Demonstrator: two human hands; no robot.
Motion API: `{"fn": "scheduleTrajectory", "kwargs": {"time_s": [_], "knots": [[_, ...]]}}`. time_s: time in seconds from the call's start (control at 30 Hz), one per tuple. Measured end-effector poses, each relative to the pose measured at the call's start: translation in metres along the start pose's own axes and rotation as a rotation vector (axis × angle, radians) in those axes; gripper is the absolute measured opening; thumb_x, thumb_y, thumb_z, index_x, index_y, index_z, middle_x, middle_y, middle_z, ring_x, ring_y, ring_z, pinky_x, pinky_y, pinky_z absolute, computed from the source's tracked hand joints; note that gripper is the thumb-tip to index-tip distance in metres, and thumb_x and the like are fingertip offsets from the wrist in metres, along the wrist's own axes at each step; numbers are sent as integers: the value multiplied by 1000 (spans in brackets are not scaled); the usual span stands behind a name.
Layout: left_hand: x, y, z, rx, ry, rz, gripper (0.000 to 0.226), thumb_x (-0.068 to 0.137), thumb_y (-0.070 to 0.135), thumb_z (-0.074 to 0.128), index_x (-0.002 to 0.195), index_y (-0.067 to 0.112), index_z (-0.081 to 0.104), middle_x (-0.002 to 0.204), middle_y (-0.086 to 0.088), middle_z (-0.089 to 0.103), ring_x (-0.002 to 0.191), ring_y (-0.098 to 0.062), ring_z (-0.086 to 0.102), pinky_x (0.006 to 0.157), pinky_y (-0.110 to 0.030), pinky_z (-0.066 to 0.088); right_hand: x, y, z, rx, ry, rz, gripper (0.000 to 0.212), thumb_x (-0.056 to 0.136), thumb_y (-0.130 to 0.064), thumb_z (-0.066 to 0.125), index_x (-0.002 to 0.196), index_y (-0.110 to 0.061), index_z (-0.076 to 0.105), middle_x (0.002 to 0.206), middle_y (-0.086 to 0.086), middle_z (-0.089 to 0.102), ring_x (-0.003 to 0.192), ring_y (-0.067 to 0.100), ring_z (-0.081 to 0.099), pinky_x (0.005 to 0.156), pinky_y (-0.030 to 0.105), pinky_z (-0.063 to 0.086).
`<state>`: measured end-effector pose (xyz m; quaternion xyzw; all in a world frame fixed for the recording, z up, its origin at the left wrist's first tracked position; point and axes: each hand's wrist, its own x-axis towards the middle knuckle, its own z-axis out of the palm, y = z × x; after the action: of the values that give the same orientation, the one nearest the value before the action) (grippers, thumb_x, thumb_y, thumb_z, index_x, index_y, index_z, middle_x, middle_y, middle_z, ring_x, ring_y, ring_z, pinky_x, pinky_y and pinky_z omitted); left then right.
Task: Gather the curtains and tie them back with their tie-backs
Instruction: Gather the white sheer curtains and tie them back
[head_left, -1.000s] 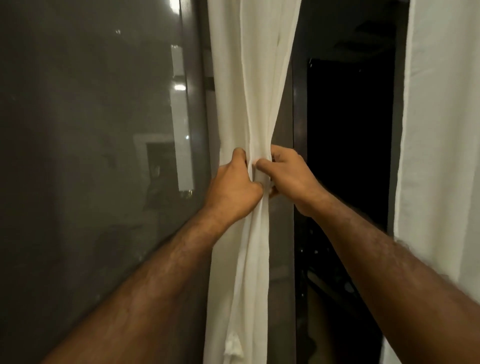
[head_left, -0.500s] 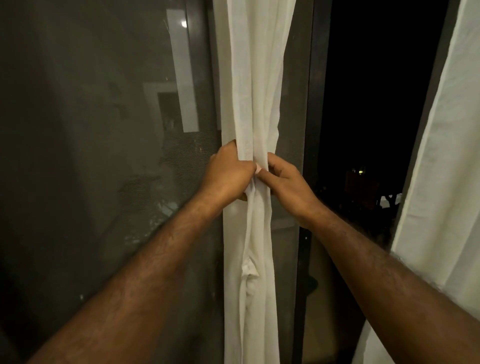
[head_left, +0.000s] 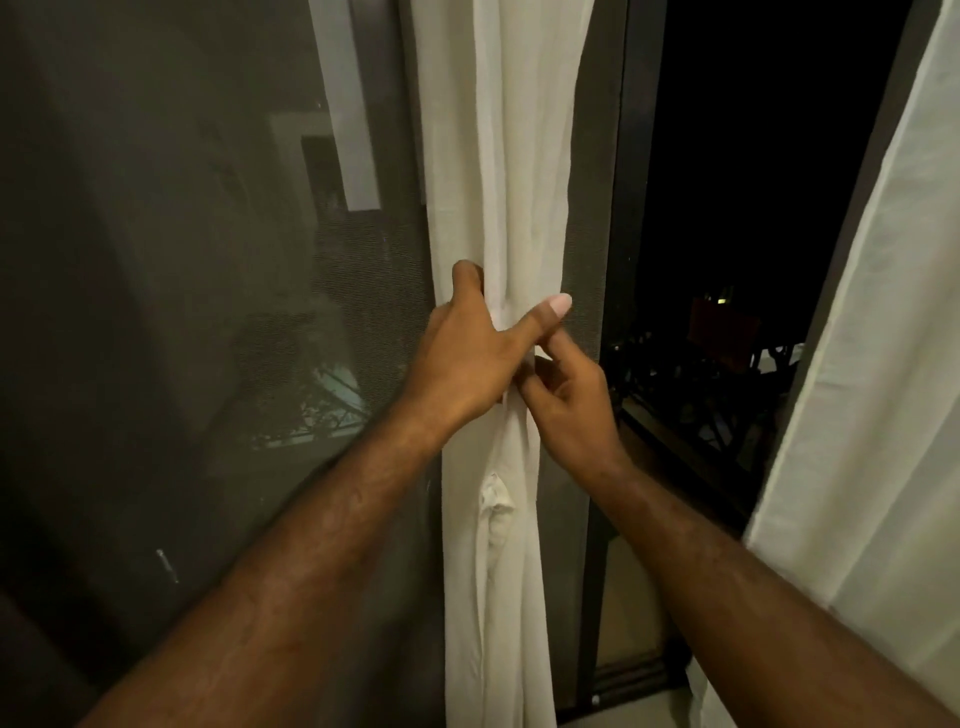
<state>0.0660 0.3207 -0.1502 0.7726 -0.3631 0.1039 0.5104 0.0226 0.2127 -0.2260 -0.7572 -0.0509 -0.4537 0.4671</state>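
Gripping the bunched curtain (head_left: 498, 208) with left hand (head_left: 467, 358), fingers wrapped behind, thumb stretched across the front. Pinching it just below with curled right hand (head_left: 566, 405). Hanging over the glass's (head_left: 182, 260) right edge, just left of the frame (head_left: 631, 156).

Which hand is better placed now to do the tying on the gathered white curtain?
Right, probably. The left hand wraps round the gathered white fabric curtain, holding it bunched. The right hand lies beside the bunch, fingers curled; it seems freer to work, though whether it pinches fabric is unclear.
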Motion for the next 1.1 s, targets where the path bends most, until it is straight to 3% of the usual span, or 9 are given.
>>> {"fn": "scheduleTrajectory", "kwargs": {"time_s": [0.1,0.23,0.37,0.5,0.6,0.7,0.83,0.97,1.1], "knots": [[9,2,0,196,8,4,49,91,37,61,129,19,35,110,3,55,91,-16,58,74,-42,61,-3,8,-1,43,-44,48,14,95,0,57,104,-6,65,100,5,70,97,22,70,89,47,59],[14,0,3,234,9,18,41,92,16,49,131,16,38,111,-7,61,86,-28,66,65,-45,61,-23,15,-1,181,-138,231,26,91,6,62,108,-14,59,108,-2,65,107,16,70,94,35,58],[13,-1,5,181,-40,32,47,92,10,46,137,18,34,108,-8,61,74,-28,69,47,-42,59,-46,30,2,47,-288,322,31,94,-1,62,122,-15,65,121,0,67,115,15,64,97,30,54],[13,2,5,139,-75,36,56,92,8,44,144,21,30,113,-7,59,70,-27,69,42,-40,58,-55,39,7,-138,-470,370,36,93,-12,66,130,-13,65,129,-1,60,120,17,57,101,33,51],[14,1,5,132,-80,40,58,92,7,44,146,21,30,112,-7,59,70,-27,69,42,-41,58,-57,43,10,-241,-557,391,10,92,-26,70,100,-21,66,111,-12,57,104,8,56,89,24,50],[14,-5,4,169,-58,62,57,93,11,46,146,21,30,116,-5,60,81,-25,68,53,-43,61,-54,46,4,-197,-605,377,14,88,-30,77,92,-24,64,97,-16,57,93,4,59,84,24,51],[12,-15,6,319,95,91,56,90,21,54,143,17,36,126,-3,59,104,-22,61,85,-41,56,-47,49,-15,-64,-687,442,43,75,-39,84,104,-10,74,111,8,67,105,22,68,96,44,58],[-12,-34,35,336,299,62,66,73,31,73,127,17,39,132,-2,40,119,-21,46,84,-34,50,-44,50,-26,121,-737,523,31,78,-13,85,103,2,76,116,21,68,110,33,68,102,50,54],[-39,-57,62,182,167,-170,79,77,12,72,140,20,26,139,-5,43,115,-25,55,80,-30,50,-42,50,-32,-32,-956,551,19,77,-19,86,93,-13,78,123,-3,63,113,15,63,103,34,53]]}}
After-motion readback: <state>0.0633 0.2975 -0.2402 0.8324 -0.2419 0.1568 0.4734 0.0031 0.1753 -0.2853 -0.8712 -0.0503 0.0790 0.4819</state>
